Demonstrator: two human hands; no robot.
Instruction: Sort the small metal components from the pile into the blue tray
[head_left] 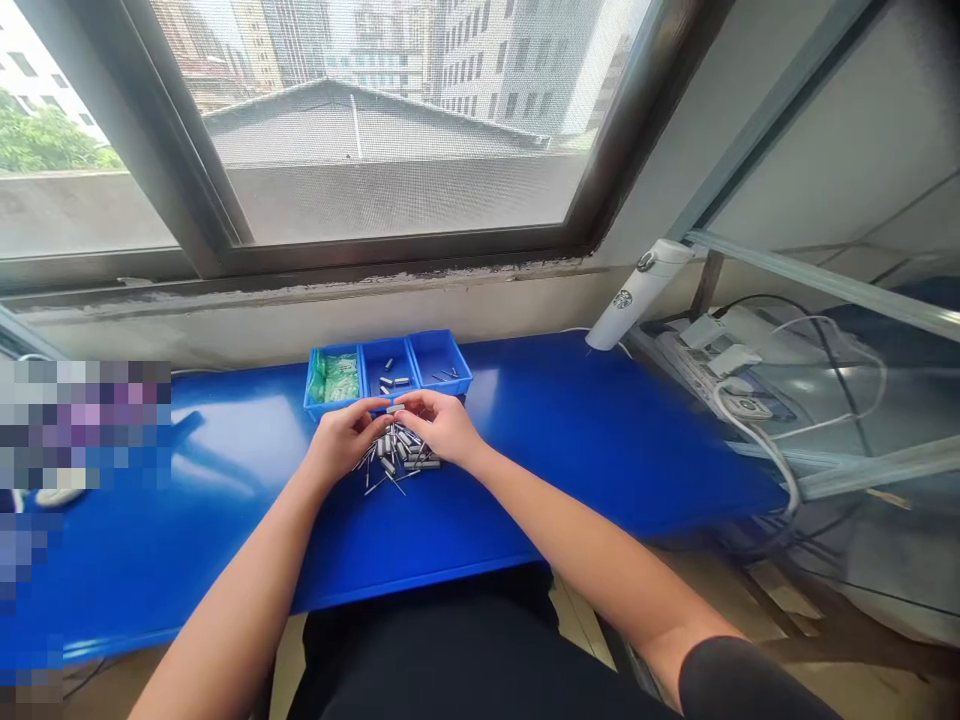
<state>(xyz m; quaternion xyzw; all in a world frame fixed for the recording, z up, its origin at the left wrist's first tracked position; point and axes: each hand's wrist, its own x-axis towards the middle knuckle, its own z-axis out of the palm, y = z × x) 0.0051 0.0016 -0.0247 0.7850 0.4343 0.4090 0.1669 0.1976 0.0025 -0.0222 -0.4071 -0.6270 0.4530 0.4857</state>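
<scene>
My left hand [346, 437] and my right hand [441, 424] meet over a heap of small grey metal cylinders and thin pins [403, 456] on the blue table [585, 440]. The fingertips of both hands pinch one small grey cylinder [394, 408] between them, just above the heap. Right behind my hands stands a blue tray with three compartments [388, 376]. Its left compartment holds green parts [336, 379], the middle one a few grey cylinders [395, 381], the right one a few thin pins [445, 374].
A window with a dark frame [360, 255] runs along the wall behind the table. A white tube-shaped object [636, 295] leans at the table's right end. Beyond it lie a power strip, chargers and white cables [739, 385]. A blurred patch covers the far left.
</scene>
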